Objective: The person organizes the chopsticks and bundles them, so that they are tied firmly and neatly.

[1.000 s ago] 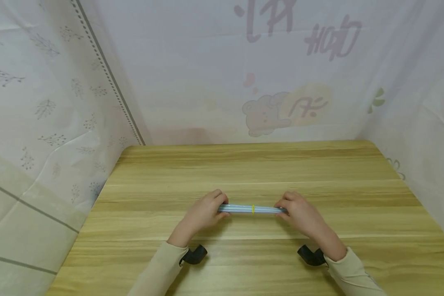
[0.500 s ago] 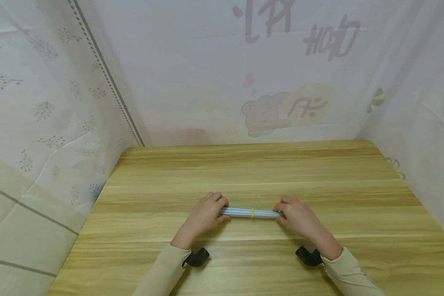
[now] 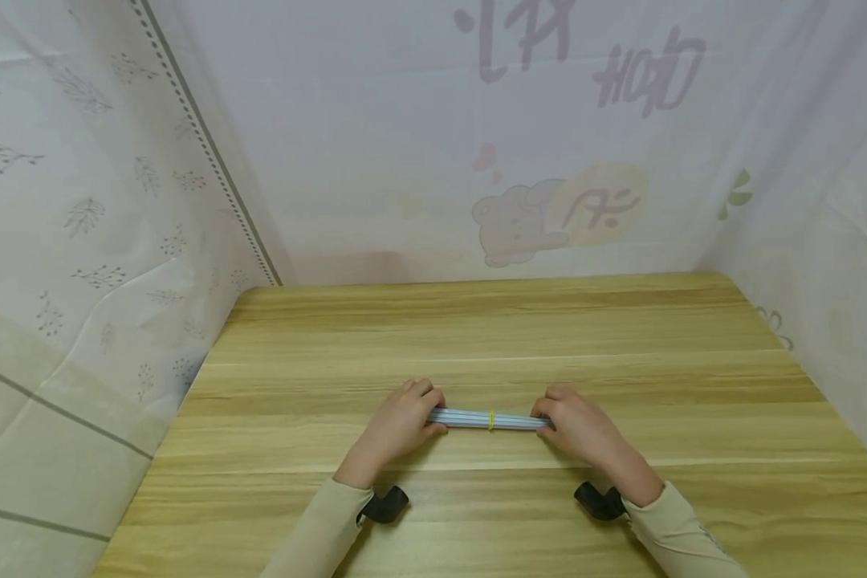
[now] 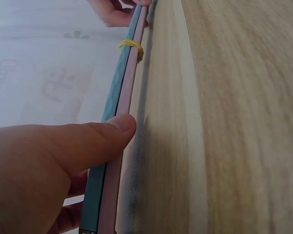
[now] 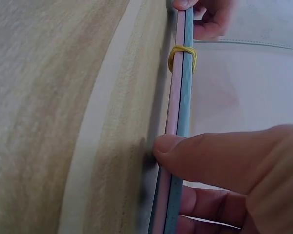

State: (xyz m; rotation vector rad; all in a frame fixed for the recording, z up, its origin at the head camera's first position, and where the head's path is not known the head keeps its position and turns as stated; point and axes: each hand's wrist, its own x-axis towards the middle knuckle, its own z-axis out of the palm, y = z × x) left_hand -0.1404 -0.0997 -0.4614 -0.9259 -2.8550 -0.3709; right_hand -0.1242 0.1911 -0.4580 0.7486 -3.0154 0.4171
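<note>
A bundle of slim, square-sided chopsticks in blue and pink lies level between my hands, low over the wooden table. A yellow rubber band is wound round its middle. My left hand pinches the left end, its thumb along the pink side in the left wrist view. At the other end my right hand pinches the bundle too, with the thumb pressed on the near face and curled fingers behind. Both tips of the bundle are hidden by the hands in the head view.
The wooden table reaches back to a pale printed curtain, with more cloth at both sides. A black curved mount sits at the left wrist and another at the right wrist.
Both hands have drawn the bundle slightly toward me and lower in the head view, the right hand also shifting a little left. Their grip on the chopsticks looks the same.
</note>
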